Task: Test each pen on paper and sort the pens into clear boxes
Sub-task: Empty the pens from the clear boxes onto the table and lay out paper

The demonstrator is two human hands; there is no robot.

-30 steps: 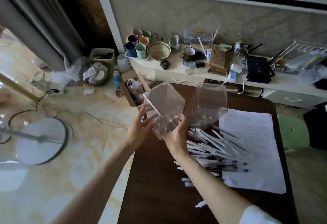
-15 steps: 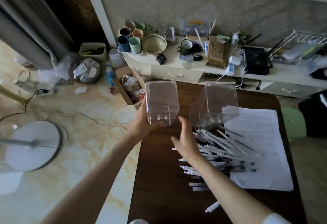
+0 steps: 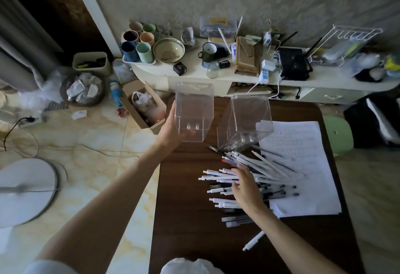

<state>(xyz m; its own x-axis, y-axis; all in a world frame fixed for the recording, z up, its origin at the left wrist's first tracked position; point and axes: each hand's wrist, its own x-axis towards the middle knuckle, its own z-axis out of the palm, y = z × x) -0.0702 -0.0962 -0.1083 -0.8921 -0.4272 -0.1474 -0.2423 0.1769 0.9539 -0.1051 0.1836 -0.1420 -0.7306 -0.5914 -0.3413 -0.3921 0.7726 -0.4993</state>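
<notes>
My left hand (image 3: 173, 129) grips a clear plastic box (image 3: 193, 109) by its left side and bottom, at the far left corner of the dark wooden table (image 3: 190, 219). A second clear box (image 3: 249, 120) stands to its right at the table's back, untouched. In front of that box lies a pile of several white and dark pens (image 3: 266, 170), partly on a sheet of white paper (image 3: 307, 165). My right hand (image 3: 245, 186) rests on the pens with fingers spread. One white pen (image 3: 253, 241) lies alone nearer to me.
Behind the table runs a white sideboard (image 3: 194, 72) crowded with cups, a bowl, a mug, cables and a wire rack. On the tiled floor to the left are a cardboard box (image 3: 140, 105), a waste basket (image 3: 83, 88) and a fan base (image 3: 23, 189). A green stool (image 3: 337, 135) stands at the right.
My right hand let go of the clear box and dropped down onto the pile of pens. My left hand turned the box upright and moved it toward the table's far left corner.
</notes>
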